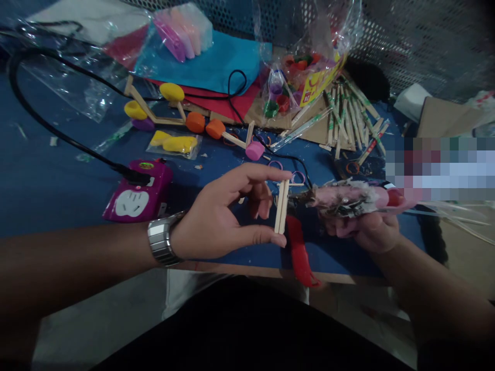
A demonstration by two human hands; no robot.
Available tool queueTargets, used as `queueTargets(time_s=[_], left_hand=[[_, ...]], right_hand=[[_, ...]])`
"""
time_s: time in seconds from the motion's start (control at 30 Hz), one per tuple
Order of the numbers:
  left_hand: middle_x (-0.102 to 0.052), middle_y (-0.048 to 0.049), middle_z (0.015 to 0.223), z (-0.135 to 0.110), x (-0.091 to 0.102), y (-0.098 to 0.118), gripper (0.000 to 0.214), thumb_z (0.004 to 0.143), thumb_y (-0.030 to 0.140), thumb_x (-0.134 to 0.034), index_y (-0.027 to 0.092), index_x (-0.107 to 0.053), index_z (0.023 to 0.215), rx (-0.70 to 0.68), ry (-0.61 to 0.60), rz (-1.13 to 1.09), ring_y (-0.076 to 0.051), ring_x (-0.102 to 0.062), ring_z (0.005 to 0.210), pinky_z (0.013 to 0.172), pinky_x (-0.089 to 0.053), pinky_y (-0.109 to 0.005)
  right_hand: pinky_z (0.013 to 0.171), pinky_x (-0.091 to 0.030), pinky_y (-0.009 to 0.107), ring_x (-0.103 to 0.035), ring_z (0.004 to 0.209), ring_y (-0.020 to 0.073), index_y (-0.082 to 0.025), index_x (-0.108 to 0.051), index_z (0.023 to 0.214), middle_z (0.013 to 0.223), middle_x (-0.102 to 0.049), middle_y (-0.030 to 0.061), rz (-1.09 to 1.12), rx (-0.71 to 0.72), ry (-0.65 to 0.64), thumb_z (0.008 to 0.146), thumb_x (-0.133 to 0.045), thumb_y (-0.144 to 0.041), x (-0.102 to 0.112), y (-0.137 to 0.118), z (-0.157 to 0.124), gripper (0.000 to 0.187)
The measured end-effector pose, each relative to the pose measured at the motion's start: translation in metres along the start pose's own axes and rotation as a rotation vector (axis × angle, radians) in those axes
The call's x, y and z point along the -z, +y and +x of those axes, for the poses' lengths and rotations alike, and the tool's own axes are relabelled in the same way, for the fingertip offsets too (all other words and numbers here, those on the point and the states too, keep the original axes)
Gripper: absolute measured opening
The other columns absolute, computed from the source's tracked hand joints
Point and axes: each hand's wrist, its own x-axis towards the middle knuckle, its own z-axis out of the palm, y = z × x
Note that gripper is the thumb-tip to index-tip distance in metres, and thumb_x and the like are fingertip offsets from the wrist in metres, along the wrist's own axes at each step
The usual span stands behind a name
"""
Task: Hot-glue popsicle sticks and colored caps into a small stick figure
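Between thumb and fingertips, my left hand (224, 211) pinches a short pair of wooden sticks (282, 207) lying side by side, held upright by their ends. My right hand (371, 226) is closed round a pink hot glue gun (344, 198), crusted with grey residue. Its nozzle points left at the sticks, close to them; I cannot tell whether it touches. Below the sticks, a red-handled tool (299, 252) lies at the table edge, its upper end partly hidden. Beyond my left hand are joined wooden sticks with orange caps (195, 122), yellow caps (172, 92) and a pink cap (255, 150).
A purple power adapter (137, 190) with a black cable (58, 59) sits at left. Wrapped sticks (348, 116) are heaped at back right, beside a plastic bag of coloured caps (284, 98). Blue sheets (232, 56) and a yellow packet (173, 143) lie behind.
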Motion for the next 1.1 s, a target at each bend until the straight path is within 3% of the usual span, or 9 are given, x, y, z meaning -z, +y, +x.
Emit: queueTargets(time_s=[0.1,0.5,0.8,1.1], left_hand=[[-0.068,-0.0002,0.087,0.000,0.000,-0.001,0.080,0.076,0.033,-0.106,0.024,-0.069,0.147,-0.008,-0.004,0.011,-0.014,-0.067,0.074,0.065,-0.061,-0.025],[-0.069,0.0012,0.085,0.001,0.000,0.002,0.078,0.076,0.032,-0.106,0.023,-0.069,0.144,-0.008,-0.013,0.041,-0.012,-0.068,0.075,0.066,-0.060,-0.022],[-0.070,-0.0001,0.083,0.000,0.001,-0.001,0.079,0.075,0.032,-0.107,0.024,-0.071,0.145,-0.017,-0.012,0.011,-0.015,-0.068,0.072,0.064,-0.060,-0.024],[-0.071,0.0005,0.082,0.000,0.000,0.001,0.076,0.077,0.032,-0.105,0.023,-0.072,0.145,-0.020,-0.016,0.013,-0.013,-0.068,0.071,0.065,-0.060,-0.023]], right_hand=[[0.037,-0.038,0.027,-0.055,0.047,0.0153,-0.032,-0.082,0.138,0.066,-0.067,0.0008,-0.023,0.077,-0.038,0.103,-0.066,-0.069,-0.003,-0.004,0.003,0.054],[0.039,-0.046,0.027,-0.053,0.048,0.0147,-0.032,-0.082,0.138,0.063,-0.061,-0.0013,-0.010,0.112,-0.020,0.101,-0.069,-0.068,-0.010,-0.010,0.012,0.053],[0.040,-0.046,0.026,-0.057,0.050,0.0151,-0.029,-0.085,0.133,0.065,-0.066,0.0012,0.012,0.077,0.033,0.097,-0.075,-0.067,-0.010,-0.011,0.010,0.053],[0.042,-0.045,0.029,-0.053,0.050,0.0154,-0.032,-0.082,0.140,0.065,-0.062,0.0001,0.019,0.108,-0.016,0.099,-0.072,-0.068,-0.011,-0.010,0.015,0.056]])
